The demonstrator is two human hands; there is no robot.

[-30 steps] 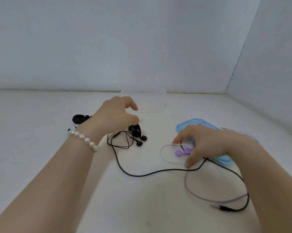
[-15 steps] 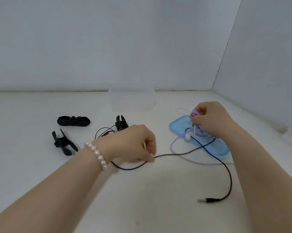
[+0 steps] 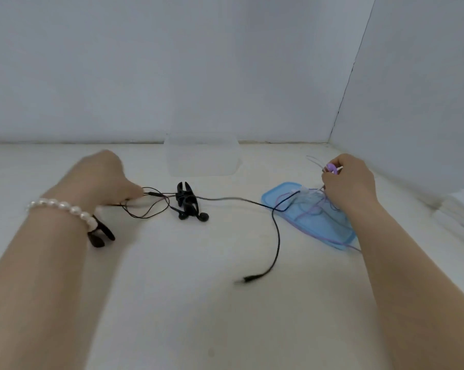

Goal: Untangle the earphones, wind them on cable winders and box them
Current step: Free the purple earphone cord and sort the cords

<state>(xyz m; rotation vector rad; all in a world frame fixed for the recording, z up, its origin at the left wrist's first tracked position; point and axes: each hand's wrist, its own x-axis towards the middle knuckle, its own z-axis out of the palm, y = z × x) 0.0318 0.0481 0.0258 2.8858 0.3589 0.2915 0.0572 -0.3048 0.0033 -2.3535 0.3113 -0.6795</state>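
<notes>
Black earphones (image 3: 193,216), black winder (image 3: 186,196); purple earphones (image 3: 331,167); blue lid (image 3: 324,225); white pearl bracelet (image 3: 65,209); clear box (image 3: 201,156).

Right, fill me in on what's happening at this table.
A person is separating two tangled earphones. The left hand pinches the black earphone cable near a black cable winder. The right hand holds the purple earphones above the blue box lid. The clear box waits behind.
</notes>
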